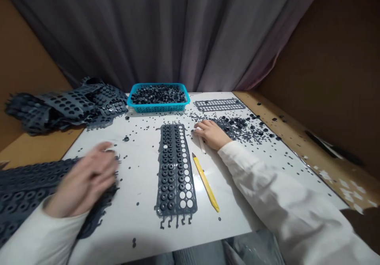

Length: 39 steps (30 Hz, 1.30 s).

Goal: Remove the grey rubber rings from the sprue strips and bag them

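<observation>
A dark rubber sheet (173, 172) lies on the white table, with rows of round ring pieces in place and white round holes mostly along its right side. My left hand (89, 178) is smeared by motion, fingers partly curled, above a stack of similar dark sheets (32, 186); a small dark spot shows by its fingertips. To the sheet's upper right, my right hand (212, 134) rests low on the table, fingers bent and drawn together. A thin whitish stick (202, 144) shows under it; its fingertips' grip is hidden. Nearby lies a yellow pen-like tool (206, 182) with a dark tip.
A blue basket (160, 107) full of small dark pieces stands at the back. Crumpled punched sheets (71, 105) are heaped at the back left. An emptied flat sheet (220, 105) lies at the back right, near a scattered pile of dark bits (243, 126).
</observation>
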Motion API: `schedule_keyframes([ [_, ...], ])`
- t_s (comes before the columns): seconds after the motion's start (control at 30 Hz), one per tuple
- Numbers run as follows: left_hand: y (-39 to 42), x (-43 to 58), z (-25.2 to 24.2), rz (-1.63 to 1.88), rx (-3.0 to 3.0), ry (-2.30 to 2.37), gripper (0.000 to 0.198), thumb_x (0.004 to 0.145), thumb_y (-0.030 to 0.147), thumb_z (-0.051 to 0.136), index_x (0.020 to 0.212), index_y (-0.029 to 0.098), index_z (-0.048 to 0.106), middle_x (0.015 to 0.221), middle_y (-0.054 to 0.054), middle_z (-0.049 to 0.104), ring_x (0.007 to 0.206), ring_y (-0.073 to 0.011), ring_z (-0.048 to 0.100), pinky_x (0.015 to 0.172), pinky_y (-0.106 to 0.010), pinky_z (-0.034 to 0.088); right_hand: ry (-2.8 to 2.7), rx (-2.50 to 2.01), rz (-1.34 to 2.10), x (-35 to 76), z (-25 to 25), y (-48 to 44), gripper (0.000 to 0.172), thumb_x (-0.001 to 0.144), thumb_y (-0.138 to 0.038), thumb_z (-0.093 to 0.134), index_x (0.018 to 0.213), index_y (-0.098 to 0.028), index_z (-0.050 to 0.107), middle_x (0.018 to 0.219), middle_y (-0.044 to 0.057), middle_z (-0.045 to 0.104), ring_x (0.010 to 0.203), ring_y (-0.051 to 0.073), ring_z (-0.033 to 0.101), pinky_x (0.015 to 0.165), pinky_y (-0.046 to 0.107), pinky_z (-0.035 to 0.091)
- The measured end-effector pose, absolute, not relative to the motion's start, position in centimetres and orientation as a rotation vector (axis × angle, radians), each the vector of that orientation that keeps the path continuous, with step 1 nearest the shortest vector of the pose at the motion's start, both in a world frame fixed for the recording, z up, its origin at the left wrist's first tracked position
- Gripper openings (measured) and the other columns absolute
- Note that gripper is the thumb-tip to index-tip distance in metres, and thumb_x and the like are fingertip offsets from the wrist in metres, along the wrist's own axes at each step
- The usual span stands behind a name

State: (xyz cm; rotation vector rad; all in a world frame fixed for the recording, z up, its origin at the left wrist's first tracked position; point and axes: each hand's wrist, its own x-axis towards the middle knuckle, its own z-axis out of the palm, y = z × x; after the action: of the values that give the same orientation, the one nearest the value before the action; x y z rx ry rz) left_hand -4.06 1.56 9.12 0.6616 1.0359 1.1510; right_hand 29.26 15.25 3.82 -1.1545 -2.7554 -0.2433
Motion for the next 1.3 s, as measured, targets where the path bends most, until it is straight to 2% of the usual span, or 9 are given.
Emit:
schedule_keyframes([
  [0.07, 2.6, -1.7, 7.7, 0.865, 0.874, 1.015, 0.019, 0.082, 0.028, 0.058, 0.101, 0.024, 0.056, 0.059, 0.006, 0.047, 0.043, -0.0045, 0.035, 0.039, -0.014, 0.028, -2.806, -1.093, -0.181, 28.7, 3.2, 16.8, 0.018, 0.086, -0.013, 0.049, 0.082, -0.018, 0.066, 0.102, 0.009, 0.059, 0.094, 0.023, 0.045, 0.079, 0.036, 0.035],
  [0.2, 3.1, 2.4, 6.3, 0.562, 1.588, 1.179, 0.019, 0.083, 0.036, 0.053, 0.083, 0.02, 0.063, 0.062, 0.001, 0.052, 0.054, -0.0102, 0.045, 0.05, -0.02, 0.033, -2.648, -1.069, 0.075, 28.1, 3.4, 16.7, 0.02, 0.085, -0.013, 0.045, 0.069, -0.017, 0.056, 0.092, 0.009, 0.054, 0.086, 0.021, 0.042, 0.076, 0.035, 0.036],
  [0.33, 2.5, 3.6, 5.8, 0.438, 1.959, 1.213, 0.014, 0.08, 0.035, 0.057, 0.081, 0.022, 0.064, 0.059, 0.002, 0.053, 0.05, -0.0114, 0.045, 0.052, -0.021, 0.034, -2.044, -1.011, 0.569, 27.9, 6.0, 13.1, 0.01, 0.09, -0.022, 0.039, 0.08, -0.02, 0.043, 0.083, 0.003, 0.045, 0.076, 0.017, 0.045, 0.071, 0.033, 0.042],
  [0.47, 2.0, 4.2, 4.9, 0.336, 2.073, 1.205, 0.013, 0.08, 0.031, 0.054, 0.087, 0.024, 0.063, 0.081, 0.0, 0.065, 0.064, -0.0148, 0.055, 0.058, -0.023, 0.038, -1.845, -1.045, 1.026, 27.3, 6.9, 8.3, 0.008, 0.089, -0.028, 0.045, 0.091, -0.021, 0.042, 0.084, 0.001, 0.042, 0.066, 0.012, 0.049, 0.058, 0.026, 0.045],
  [0.77, 1.7, 5.5, 4.5, 0.255, 2.205, 1.337, 0.015, 0.08, 0.032, 0.052, 0.089, 0.025, 0.061, 0.088, 0.001, 0.067, 0.08, -0.0181, 0.061, 0.071, -0.028, 0.044, -2.031, -1.219, 0.846, 25.9, 6.5, 5.0, 0.012, 0.089, -0.024, 0.043, 0.08, -0.018, 0.047, 0.072, 0.001, 0.05, 0.057, 0.011, 0.047, 0.053, 0.024, 0.039],
  [0.9, 1.5, 5.6, 4.0, 0.277, 2.199, 1.373, 0.015, 0.079, 0.032, 0.054, 0.09, 0.025, 0.061, 0.088, 0.001, 0.068, 0.08, -0.0188, 0.063, 0.07, -0.03, 0.046, -2.155, -1.26, 1.075, 26.3, 6.9, 5.3, 0.014, 0.087, -0.027, 0.05, 0.085, -0.016, 0.058, 0.067, 0.002, 0.06, 0.058, 0.013, 0.054, 0.054, 0.025, 0.042],
  [1.07, 1.3, 5.7, 3.3, 0.405, 2.21, 1.37, 0.013, 0.077, 0.03, 0.057, 0.087, 0.024, 0.064, 0.086, 0.001, 0.069, 0.078, -0.0177, 0.063, 0.071, -0.029, 0.048, -1.842, -1.2, 1.367, 27.3, 6.6, 5.1, 0.02, 0.083, -0.031, 0.058, 0.094, -0.016, 0.066, 0.084, 0.008, 0.07, 0.075, 0.017, 0.064, 0.066, 0.028, 0.051],
  [1.2, 1.2, 5.7, 2.7, 0.564, 2.254, 1.34, 0.009, 0.076, 0.026, 0.059, 0.083, 0.023, 0.064, 0.078, 0.001, 0.069, 0.073, -0.0173, 0.063, 0.068, -0.029, 0.048, -1.804, -1.039, 1.349, 26.9, 4.6, 3.8, 0.018, 0.073, -0.032, 0.069, 0.073, -0.014, 0.065, 0.069, 0.006, 0.065, 0.06, 0.013, 0.06, 0.053, 0.024, 0.047],
  [1.3, 1.0, 5.6, 2.5, 0.656, 2.293, 1.301, 0.007, 0.075, 0.023, 0.061, 0.08, 0.022, 0.064, 0.073, 0.002, 0.068, 0.069, -0.0169, 0.062, 0.064, -0.028, 0.047, -1.936, -0.927, 1.254, 26.5, 3.6, 3.2, 0.014, 0.073, -0.024, 0.07, 0.068, -0.014, 0.061, 0.079, 0.009, 0.066, 0.072, 0.015, 0.061, 0.063, 0.026, 0.048],
])
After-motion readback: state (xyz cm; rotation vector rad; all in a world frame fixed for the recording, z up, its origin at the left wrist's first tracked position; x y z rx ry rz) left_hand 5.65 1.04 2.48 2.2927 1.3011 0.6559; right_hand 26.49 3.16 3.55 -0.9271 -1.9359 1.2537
